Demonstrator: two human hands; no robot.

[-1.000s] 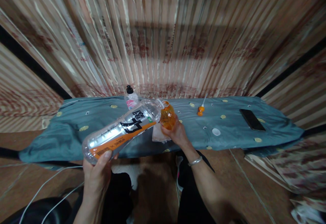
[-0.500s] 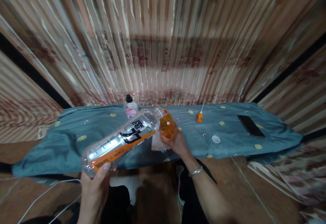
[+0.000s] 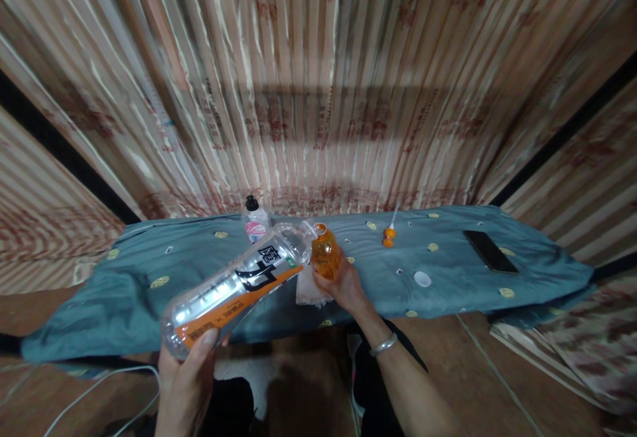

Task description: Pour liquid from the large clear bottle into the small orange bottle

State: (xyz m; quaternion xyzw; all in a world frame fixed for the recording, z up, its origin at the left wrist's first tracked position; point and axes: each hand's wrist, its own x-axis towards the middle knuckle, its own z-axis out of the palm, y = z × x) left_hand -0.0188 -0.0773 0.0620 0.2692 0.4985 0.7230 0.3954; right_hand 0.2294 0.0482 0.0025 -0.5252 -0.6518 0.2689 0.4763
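My left hand [image 3: 186, 384] gripped the base of a large clear bottle [image 3: 239, 281], tilted so its mouth met the small orange bottle [image 3: 326, 258] clasped in my right hand [image 3: 343, 284], above the blue-covered table [image 3: 448, 271].

small bottle [image 3: 255, 223] behind, open cloth [image 3: 448, 271] right, phone [image 3: 490, 251] far right

Bare forearms, no sleeves down to the wrists. Thin silver bangle [image 3: 383, 344] just behind the right hand [image 3: 343, 286]. Nothing worn on the left hand [image 3: 186, 384]. Dark, near-black trousers [image 3: 368, 384] below both hands.
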